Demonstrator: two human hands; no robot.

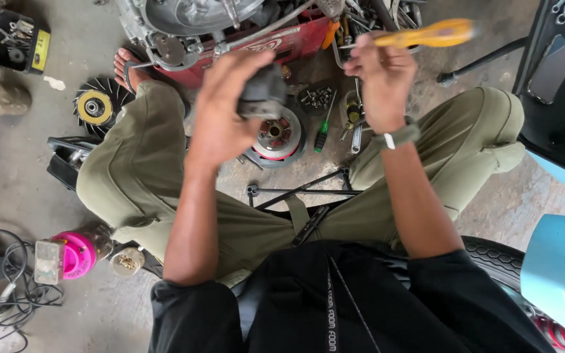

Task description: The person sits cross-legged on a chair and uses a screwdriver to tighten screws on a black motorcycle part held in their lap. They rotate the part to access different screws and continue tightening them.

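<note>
Hands raised over the knees — left hand (227,108) clutching a dark metal part (263,91), right hand (380,72) gripping an orange-handled tool (426,34)

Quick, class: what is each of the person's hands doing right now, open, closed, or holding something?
Left hand: closed around a dark grey metal part.
Right hand: closed on an orange-handled screwdriver.

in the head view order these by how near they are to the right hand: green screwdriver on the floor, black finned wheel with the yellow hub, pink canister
From the right hand:
1. Green screwdriver, on the floor just below and left of that hand.
2. Black finned wheel, far left, by the sandalled foot.
3. Pink canister, lower left, beyond the left knee.
</note>
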